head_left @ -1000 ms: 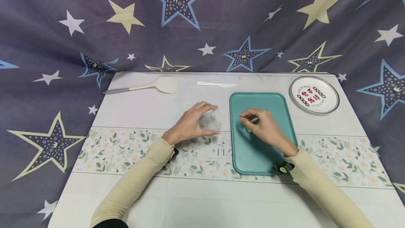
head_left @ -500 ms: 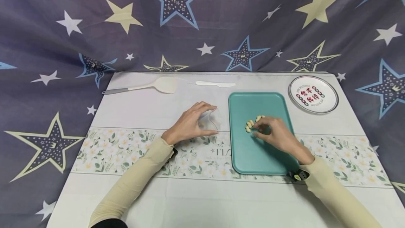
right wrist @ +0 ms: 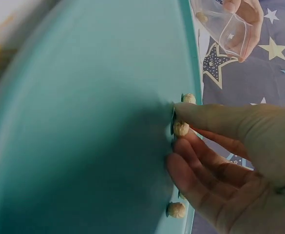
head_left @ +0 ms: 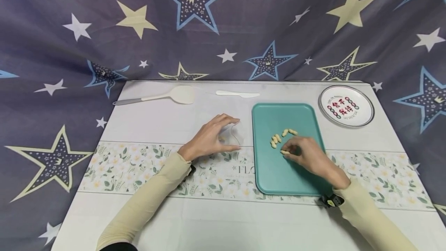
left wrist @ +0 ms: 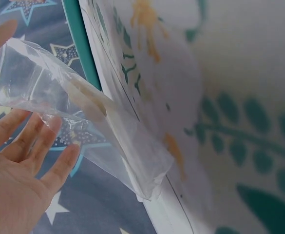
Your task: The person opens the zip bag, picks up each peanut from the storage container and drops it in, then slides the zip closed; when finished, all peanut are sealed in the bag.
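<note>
My left hand holds a clear zip bag, thumb and fingers spread at its mouth so that it gapes toward the tray. Through the plastic shows a tan lump, low in the bag. On the teal tray, my right hand has its thumb and fingertips around a peanut, low over the surface. Several other unshelled peanuts lie in a loose cluster just beyond those fingertips. In the right wrist view, another peanut sits below the fingers.
A white spatula with a grey handle lies at the back left. Right of it is a white plastic knife. A round plate with red lettering stands right of the tray. A star-printed curtain hangs behind the table.
My right hand has drawn back to the right over the tray, uncovering the peanuts, and come down at a nearer one. The left hand keeps its place with the bag.
</note>
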Available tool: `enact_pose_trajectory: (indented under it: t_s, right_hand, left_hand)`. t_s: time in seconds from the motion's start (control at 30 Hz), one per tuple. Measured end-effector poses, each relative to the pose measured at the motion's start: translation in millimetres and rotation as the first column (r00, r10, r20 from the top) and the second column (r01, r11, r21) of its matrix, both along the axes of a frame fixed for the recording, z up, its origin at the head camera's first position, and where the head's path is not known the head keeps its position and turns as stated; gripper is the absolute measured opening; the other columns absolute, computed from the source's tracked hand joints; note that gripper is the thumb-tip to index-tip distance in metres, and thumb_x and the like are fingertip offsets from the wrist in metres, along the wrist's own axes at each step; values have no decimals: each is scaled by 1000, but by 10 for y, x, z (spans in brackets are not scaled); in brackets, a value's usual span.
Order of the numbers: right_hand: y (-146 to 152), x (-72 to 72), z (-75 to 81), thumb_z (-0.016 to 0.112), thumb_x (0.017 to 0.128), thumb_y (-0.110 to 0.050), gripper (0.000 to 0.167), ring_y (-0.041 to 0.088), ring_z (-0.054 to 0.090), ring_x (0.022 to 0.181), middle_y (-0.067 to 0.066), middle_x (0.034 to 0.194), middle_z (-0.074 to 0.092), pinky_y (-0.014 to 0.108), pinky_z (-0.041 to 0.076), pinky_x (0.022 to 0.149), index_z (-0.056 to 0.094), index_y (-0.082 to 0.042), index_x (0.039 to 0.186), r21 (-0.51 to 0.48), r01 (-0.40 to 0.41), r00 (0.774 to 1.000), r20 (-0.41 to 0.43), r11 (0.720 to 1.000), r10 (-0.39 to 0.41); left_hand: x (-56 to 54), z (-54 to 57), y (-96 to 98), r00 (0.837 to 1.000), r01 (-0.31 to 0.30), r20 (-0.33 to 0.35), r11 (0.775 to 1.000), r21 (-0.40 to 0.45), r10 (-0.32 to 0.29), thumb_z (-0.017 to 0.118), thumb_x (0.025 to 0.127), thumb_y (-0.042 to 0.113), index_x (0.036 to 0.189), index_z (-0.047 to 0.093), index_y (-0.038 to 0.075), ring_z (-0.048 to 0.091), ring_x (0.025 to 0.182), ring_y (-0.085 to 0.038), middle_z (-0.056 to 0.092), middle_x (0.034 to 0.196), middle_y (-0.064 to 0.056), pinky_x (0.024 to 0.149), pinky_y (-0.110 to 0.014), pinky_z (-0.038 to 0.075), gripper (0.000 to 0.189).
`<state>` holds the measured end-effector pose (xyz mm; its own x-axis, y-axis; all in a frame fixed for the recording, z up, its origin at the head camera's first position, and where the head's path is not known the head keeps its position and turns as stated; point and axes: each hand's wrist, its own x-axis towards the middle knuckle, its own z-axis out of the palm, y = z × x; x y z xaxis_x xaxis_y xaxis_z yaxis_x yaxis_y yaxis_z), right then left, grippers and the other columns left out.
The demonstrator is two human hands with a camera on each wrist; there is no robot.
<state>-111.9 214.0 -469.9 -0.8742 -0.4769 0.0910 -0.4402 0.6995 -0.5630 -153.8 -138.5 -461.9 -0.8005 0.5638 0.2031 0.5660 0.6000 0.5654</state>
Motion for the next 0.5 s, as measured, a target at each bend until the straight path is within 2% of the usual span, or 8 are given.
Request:
enact_pose_trajectory:
  t_s: [0.27,0.5]
  right_hand:
    - [5,24,-30,83,85,0,13,10,66,74,3,86,75,26,59,66,79,-8,95,-25,5,1000,-7,1000,-6]
    - [-65,-20,9,82,86,-2,15,7,65,75,-1,85,73,26,61,69,78,-7,100,-68,21,1000,-4,997,-21]
  left_hand:
    - [-2,-12,45,1000,10,2,1000,0,-10,89,77,55,146,59,18,56,133,-17,61,139,4,113,-44,52,84]
    - [6,-11,44,1000,-4,1,1000,2,4,90,76,54,145,60,17,57,132,-18,61,139,4,112,-45,52,85]
